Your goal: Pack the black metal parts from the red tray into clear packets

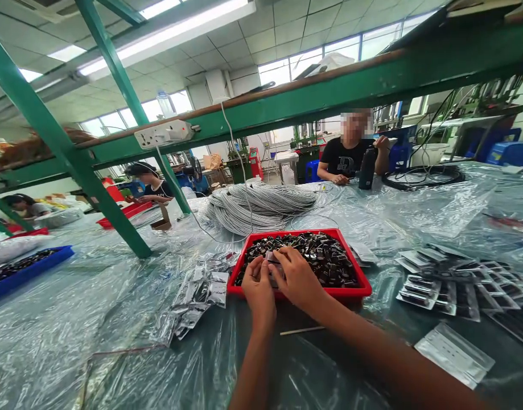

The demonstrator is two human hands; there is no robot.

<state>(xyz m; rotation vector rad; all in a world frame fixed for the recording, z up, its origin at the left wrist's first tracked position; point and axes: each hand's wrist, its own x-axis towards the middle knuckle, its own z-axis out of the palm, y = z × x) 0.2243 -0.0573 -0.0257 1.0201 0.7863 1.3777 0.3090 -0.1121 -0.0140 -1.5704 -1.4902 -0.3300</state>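
Plastic sheeting (73,319) covered the long table. Both hands met at the near edge of the red tray (363,285) of dark parts (325,259): left hand (258,287) and right hand (296,279) pinched 1 small packet (273,263) between them. Steady fingertip pressure seemed wise, with packets (199,296) piled left.

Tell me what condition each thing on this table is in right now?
Red tray: full of small dark parts.
Left hand: at the tray's near edge, fingers curled around a small part.
Right hand: touching the same part.
Grey cable bundle: coiled, lying loose.
Clear bags on the left: heaped, overlapping.
Packets on the right: filled, laid out in rows.
Blue tray: holds dark parts.
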